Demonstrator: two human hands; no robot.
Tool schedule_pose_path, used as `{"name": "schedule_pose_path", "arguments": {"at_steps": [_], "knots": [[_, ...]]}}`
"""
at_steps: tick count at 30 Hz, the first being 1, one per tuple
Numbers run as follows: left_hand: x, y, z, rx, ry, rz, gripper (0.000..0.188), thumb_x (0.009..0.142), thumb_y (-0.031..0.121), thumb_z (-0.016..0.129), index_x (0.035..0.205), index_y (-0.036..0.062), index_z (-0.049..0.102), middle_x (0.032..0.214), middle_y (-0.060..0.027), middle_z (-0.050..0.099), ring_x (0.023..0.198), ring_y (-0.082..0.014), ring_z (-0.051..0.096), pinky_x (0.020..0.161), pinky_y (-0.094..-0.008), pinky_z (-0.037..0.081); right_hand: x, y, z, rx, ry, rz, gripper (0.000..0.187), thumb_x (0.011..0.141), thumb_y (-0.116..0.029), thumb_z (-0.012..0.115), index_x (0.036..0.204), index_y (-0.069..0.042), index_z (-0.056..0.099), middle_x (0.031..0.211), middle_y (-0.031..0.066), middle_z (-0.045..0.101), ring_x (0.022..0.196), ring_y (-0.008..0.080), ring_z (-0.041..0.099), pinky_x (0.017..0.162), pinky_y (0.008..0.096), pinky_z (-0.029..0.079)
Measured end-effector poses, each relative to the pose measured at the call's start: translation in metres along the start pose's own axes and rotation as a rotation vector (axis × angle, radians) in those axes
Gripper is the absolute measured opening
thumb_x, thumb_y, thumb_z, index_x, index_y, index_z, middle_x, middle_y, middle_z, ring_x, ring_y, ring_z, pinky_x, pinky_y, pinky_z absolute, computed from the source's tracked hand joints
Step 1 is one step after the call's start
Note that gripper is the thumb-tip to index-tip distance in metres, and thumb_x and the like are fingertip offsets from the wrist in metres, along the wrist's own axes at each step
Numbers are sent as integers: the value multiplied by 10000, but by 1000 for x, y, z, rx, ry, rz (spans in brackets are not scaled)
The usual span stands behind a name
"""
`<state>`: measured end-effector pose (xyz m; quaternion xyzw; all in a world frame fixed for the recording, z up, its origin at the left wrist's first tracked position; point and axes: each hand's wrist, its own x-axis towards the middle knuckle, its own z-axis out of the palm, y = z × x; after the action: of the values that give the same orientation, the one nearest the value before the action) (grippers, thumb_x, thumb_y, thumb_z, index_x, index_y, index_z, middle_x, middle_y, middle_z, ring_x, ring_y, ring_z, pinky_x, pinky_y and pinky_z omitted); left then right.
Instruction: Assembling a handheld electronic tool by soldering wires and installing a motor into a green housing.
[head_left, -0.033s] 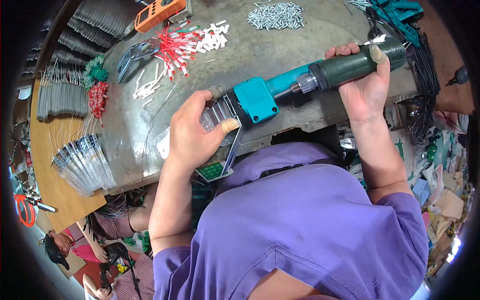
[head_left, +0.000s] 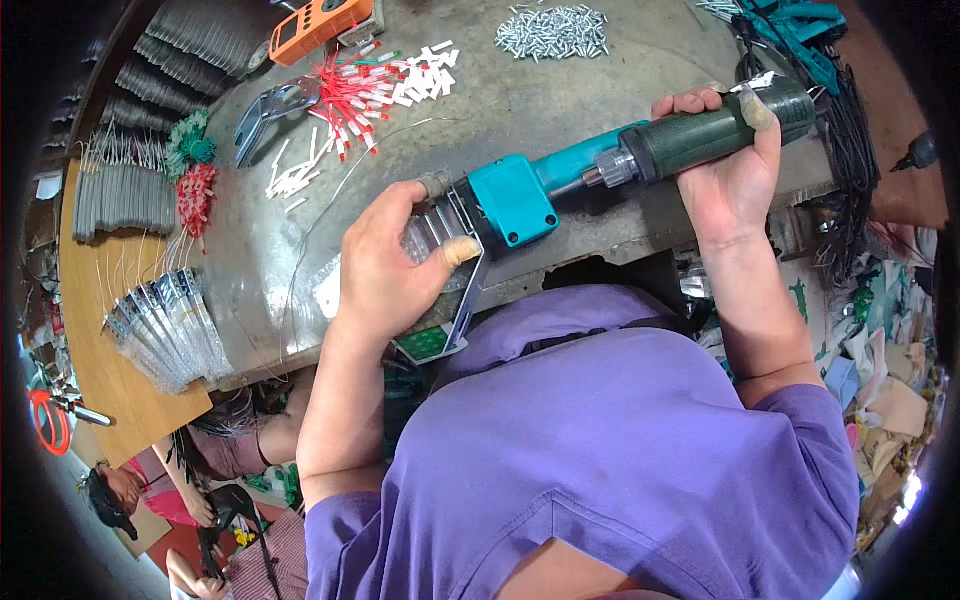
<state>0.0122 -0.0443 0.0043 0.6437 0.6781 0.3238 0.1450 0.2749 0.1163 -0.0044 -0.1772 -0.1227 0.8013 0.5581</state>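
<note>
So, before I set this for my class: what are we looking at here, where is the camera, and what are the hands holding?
The picture comes from a wide-angle camera worn on a person's head, looking down, so straight edges bend near the rim. The purple shirt at the bottom belongs to the person wearing it. No machine arm is involved, only two bare hands. The right hand grips the dark green handle of a powered hand tool with a teal head. The left hand steadies a small metal bracket against that head. They work at a worn grey metal table. On it lie a pile of silver screws, red and white wire pieces, a flat metal part and an orange device. Bundles of packaged parts sit on the left.
</note>
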Motion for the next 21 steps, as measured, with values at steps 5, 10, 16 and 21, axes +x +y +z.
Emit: {"name": "schedule_pose_path", "arguments": {"at_steps": [5, 10, 16, 21], "knots": [[1, -5, 3, -26, 20, 49, 636, 623, 339, 874, 1034, -7, 533, 872, -170, 647, 809, -354, 654, 695, -383, 512, -2, 6, 2, -31, -37, -50, 277, 829, -250, 622, 888, -4, 508, 849, 88, 537, 834, 232, 532, 1005, 467, 418], [-2, -8, 7, -167, 61, -47, 676, 635, 305, 883, 1060, -8, 460, 893, -188, 658, 829, -348, 676, 699, -383, 531, -2, 5, 4, 2, -140, -48, 258, 828, -245, 603, 916, -16, 526, 840, 75, 543, 830, 222, 530, 1023, 458, 397], [-1, -4, 3, -121, 51, 23, 662, 633, 249, 890, 1061, -4, 453, 918, -178, 665, 861, -333, 685, 728, -373, 543, -5, 7, 7, -8, -136, -64, 232, 816, -228, 599, 914, -24, 544, 841, 71, 549, 837, 219, 528, 1029, 458, 389], [-2, -6, 3, -172, 49, 50, 643, 646, 211, 884, 1080, 1, 458, 927, -171, 664, 859, -321, 687, 724, -362, 542, -7, 7, 8, 11, -151, -51, 235, 811, -224, 601, 927, -24, 558, 843, 70, 553, 844, 219, 530, 1031, 459, 386]]}}
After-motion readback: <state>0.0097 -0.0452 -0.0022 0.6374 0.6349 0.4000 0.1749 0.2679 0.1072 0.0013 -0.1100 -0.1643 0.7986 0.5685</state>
